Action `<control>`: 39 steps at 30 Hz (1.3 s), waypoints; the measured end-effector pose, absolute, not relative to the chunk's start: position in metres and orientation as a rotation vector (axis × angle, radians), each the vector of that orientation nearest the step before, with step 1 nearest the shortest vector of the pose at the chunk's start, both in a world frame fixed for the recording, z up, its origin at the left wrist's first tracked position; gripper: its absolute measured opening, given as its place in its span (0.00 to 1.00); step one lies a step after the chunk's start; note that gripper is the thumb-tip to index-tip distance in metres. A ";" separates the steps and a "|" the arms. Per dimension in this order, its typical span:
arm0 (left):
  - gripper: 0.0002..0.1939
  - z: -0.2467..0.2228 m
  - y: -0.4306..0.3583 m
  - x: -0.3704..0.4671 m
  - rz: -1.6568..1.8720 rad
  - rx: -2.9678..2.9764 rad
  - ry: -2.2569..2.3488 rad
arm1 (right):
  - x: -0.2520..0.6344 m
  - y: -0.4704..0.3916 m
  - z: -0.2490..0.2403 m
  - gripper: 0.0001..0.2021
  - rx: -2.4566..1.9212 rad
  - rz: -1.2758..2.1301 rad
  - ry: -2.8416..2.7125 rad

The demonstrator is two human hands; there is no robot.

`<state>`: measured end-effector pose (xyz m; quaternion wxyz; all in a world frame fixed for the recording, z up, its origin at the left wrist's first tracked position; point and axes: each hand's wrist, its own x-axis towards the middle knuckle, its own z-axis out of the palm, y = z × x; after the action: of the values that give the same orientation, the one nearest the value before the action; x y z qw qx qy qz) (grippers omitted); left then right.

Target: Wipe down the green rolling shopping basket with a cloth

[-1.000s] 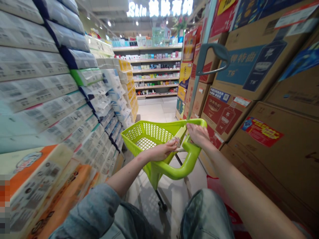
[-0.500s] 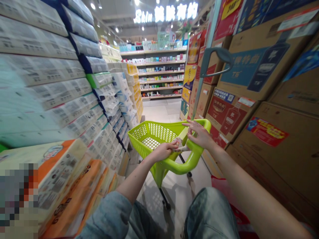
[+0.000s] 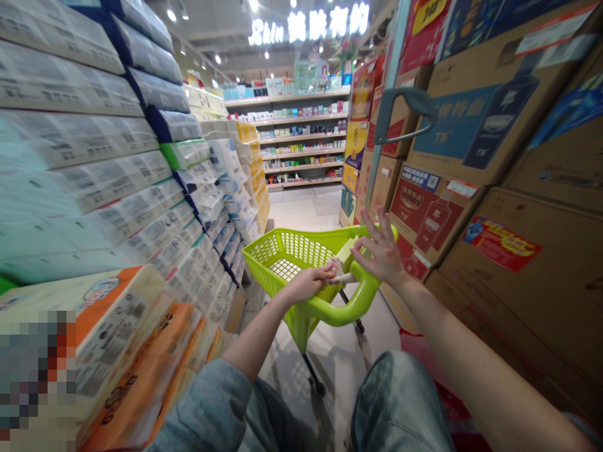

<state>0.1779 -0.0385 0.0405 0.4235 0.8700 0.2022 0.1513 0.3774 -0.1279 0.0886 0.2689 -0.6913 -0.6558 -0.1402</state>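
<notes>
My left hand (image 3: 311, 282) is closed on a small crumpled whitish-pink item (image 3: 337, 269) above the rear of the green shopping cart (image 3: 346, 314). At the cart's handle, on its right side, my right hand (image 3: 380, 252) is raised with several fingers spread upward. Its thumb and index finger come together near a pale yellow-green piece (image 3: 347, 251); whether they pinch anything is too small to tell. A whitish strip runs from the crumpled item toward the handle. The cart's basket has perforated sides and a grid bottom.
Stacked packs of paper goods (image 3: 136, 135) line the left, with orange packs (image 3: 127, 383) nearby. Cardboard boxes (image 3: 518, 251) rise on the right behind a grey pole with a handle (image 3: 389, 116). Shelves of small products (image 3: 304, 132) stand ahead. A red bag (image 3: 421, 351) is beside my knee.
My right hand's fingers have lifted and spread upward from the cart's handle. My left hand stays nearly in place with the crumpled item. The view has shifted slightly.
</notes>
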 end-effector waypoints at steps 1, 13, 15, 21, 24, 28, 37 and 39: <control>0.22 0.041 -0.039 0.178 0.380 2.178 0.500 | 0.378 -0.128 0.089 0.14 -1.825 -0.388 -1.808; 0.27 0.048 -0.030 0.201 0.213 2.534 0.517 | 0.393 -0.097 0.077 0.25 -1.757 -0.124 -1.566; 0.30 0.050 -0.030 0.217 0.182 2.654 0.622 | 0.391 -0.098 0.080 0.25 -1.716 -0.049 -1.579; 0.32 0.056 -0.025 0.239 0.088 2.748 0.737 | 0.387 -0.096 0.083 0.27 -2.003 -0.032 -1.238; 0.32 0.057 -0.018 0.218 0.073 2.676 0.600 | 0.387 -0.093 0.080 0.31 -2.129 -0.027 -1.148; 0.25 0.062 -0.014 0.174 0.073 2.522 0.500 | 0.387 -0.093 0.079 0.30 -2.131 -0.039 -1.178; 0.18 0.080 -0.017 0.162 -0.095 2.469 0.678 | 0.379 -0.089 0.079 0.29 -2.120 -0.053 -1.178; 0.17 0.073 -0.022 0.172 -0.046 2.496 0.776 | 0.380 -0.087 0.076 0.29 -2.105 -0.068 -1.178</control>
<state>0.1724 -0.0218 0.0735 0.2604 0.9218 0.2867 -0.0169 0.3803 -0.0871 0.0761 0.3562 -0.8151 -0.4561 -0.0262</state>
